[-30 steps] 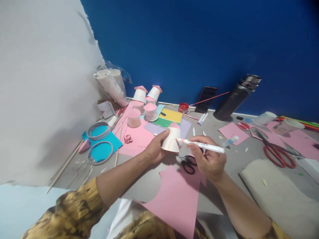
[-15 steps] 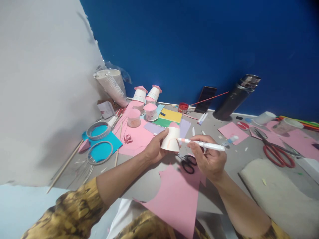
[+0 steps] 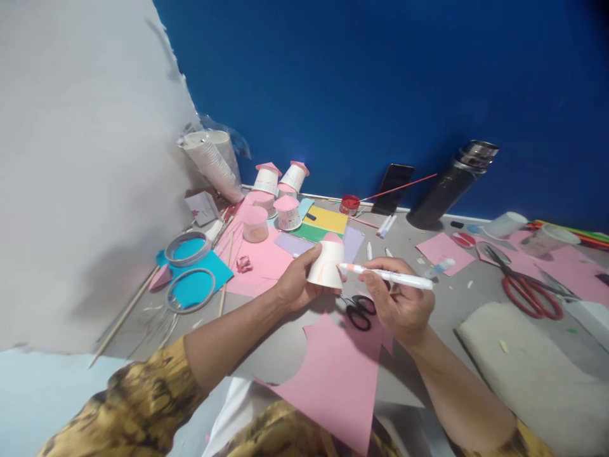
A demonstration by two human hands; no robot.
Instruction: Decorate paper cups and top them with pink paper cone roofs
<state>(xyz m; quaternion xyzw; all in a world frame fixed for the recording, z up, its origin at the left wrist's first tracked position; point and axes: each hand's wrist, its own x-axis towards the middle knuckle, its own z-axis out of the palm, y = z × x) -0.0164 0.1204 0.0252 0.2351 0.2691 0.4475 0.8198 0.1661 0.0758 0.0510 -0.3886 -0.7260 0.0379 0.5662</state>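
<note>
Paper cup (image 3: 325, 265): upside down above the surface (image 3: 285, 349), gripped at its side by the left hand (image 3: 299, 282), apparently to steady it. Marker (image 3: 399, 278): white, pinched in the right hand (image 3: 402, 304) like a pen, tip at the cup's wall, seemingly for drawing. Barrel lettering: illegible.
</note>
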